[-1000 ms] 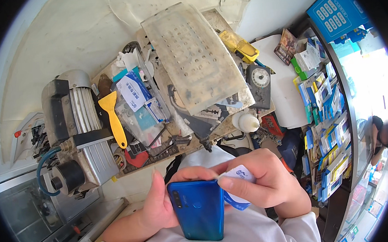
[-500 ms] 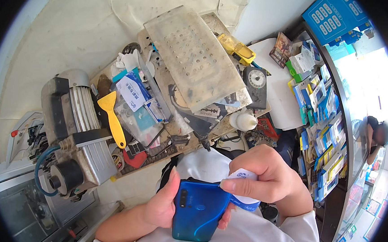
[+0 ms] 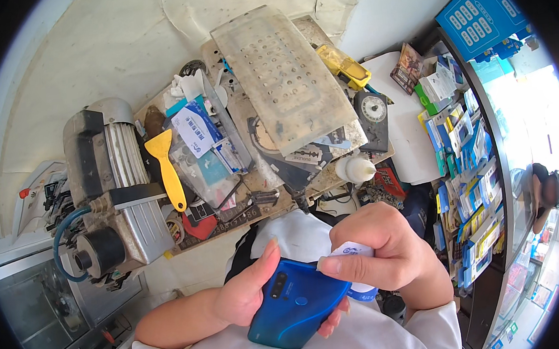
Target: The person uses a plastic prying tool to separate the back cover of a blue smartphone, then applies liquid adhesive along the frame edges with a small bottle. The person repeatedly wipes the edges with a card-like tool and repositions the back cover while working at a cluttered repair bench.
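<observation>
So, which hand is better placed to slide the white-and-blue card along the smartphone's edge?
Probably the right hand: it pinches the white-and-blue card near a corner of the blue smartphone, which the left hand cradles.

The left hand (image 3: 244,297) grips from underneath while the right hand (image 3: 383,248) pinches beside it.

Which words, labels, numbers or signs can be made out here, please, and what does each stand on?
I won't copy wording, but print stands on:
Large card beside the yellow scraper: big characters.
Small card in the right hand: partly covered print.
Blue phone: faint mark, too small.
Strip below the large card: digits.
Blue box, upper right: too small.
</observation>
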Demonstrator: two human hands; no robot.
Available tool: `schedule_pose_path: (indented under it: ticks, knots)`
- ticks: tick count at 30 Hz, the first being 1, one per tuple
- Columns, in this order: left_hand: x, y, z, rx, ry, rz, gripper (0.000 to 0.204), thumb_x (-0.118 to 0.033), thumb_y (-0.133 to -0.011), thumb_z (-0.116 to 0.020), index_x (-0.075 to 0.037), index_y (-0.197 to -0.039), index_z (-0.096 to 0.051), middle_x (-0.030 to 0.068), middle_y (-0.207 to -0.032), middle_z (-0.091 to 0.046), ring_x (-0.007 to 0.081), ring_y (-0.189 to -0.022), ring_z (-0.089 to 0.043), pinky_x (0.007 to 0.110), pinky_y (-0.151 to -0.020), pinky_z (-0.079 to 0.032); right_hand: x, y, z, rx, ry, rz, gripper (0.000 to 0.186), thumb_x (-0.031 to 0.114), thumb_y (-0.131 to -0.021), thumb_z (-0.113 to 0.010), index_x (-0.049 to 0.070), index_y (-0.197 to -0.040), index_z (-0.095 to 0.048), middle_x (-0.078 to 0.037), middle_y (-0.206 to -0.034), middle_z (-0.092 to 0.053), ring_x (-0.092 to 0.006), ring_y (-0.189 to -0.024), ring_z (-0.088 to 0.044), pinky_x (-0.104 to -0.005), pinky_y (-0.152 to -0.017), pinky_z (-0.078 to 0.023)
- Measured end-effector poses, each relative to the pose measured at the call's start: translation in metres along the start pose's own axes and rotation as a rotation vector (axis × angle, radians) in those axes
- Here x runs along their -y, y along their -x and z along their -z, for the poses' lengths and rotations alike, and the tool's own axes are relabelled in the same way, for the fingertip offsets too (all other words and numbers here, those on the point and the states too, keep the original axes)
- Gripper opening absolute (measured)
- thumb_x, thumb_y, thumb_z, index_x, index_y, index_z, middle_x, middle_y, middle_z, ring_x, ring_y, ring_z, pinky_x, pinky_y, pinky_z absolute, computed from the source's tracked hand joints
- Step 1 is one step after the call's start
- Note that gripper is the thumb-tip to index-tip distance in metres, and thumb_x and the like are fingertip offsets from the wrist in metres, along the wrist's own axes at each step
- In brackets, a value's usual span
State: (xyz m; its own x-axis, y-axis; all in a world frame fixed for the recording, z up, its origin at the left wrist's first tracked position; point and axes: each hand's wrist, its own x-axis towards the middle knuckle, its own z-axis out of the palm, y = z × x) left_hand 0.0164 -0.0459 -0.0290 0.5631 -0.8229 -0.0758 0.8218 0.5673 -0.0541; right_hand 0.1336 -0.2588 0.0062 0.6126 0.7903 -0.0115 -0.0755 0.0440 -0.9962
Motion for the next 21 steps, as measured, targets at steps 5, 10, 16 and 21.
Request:
schedule_pose_path:
  ticks: [5, 10, 16, 21]
  knots:
    - [-0.0005, -0.0011, 0.0015, 0.016, 0.042, 0.036, 0.099, -0.078, -0.101, -0.018, 0.004, -0.151, -0.041, 0.0193, -0.144, -0.054, 0.0324, -0.123, -0.058, 0.045, -0.109, -0.045, -0.0021, -0.0003, 0.0036, 0.041, 0.031, 0.023, 0.039, 0.012, -0.095, -0.074, 0.001, -0.064, -0.054, -0.009, -0.056, -0.048, -0.0193, -0.047, -0.042, -0.0365, -0.048, -0.031]
    - [0.0001, 0.0002, 0.0028, 0.060, 0.083, 0.023, 0.100, -0.079, -0.100, -0.019, 0.004, -0.154, -0.037, 0.0199, -0.146, -0.052, 0.0325, -0.126, -0.057, 0.046, -0.110, -0.044, -0.0030, 0.0010, 0.0016, 0.023, 0.009, 0.094, 0.032, 0.009, -0.095, -0.073, 0.000, -0.068, -0.059, -0.009, -0.057, -0.051, -0.0208, -0.048, -0.047, -0.0364, -0.047, -0.032]
    - [-0.0025, 0.0047, 0.0039, -0.041, 0.008, 0.121, 0.119, -0.092, -0.089, -0.023, 0.004, -0.158, -0.028, 0.0267, -0.148, -0.047, 0.0368, -0.132, -0.052, 0.049, -0.113, -0.039, -0.0002, 0.0000, 0.0024, -0.013, 0.030, 0.129, 0.026, 0.007, -0.095, -0.073, -0.001, -0.072, -0.064, -0.010, -0.060, -0.054, -0.0241, -0.049, -0.050, -0.0369, -0.047, -0.034]
    - [-0.0032, 0.0063, 0.0043, -0.052, -0.067, 0.145, 0.115, -0.089, -0.092, -0.022, 0.004, -0.158, -0.029, 0.0261, -0.150, -0.046, 0.0363, -0.132, -0.051, 0.049, -0.113, -0.039, 0.0028, -0.0016, 0.0051, 0.003, 0.065, 0.145, 0.027, 0.006, -0.087, -0.078, 0.000, -0.067, -0.061, -0.009, -0.056, -0.052, -0.0251, -0.045, -0.048, -0.0378, -0.044, -0.030]
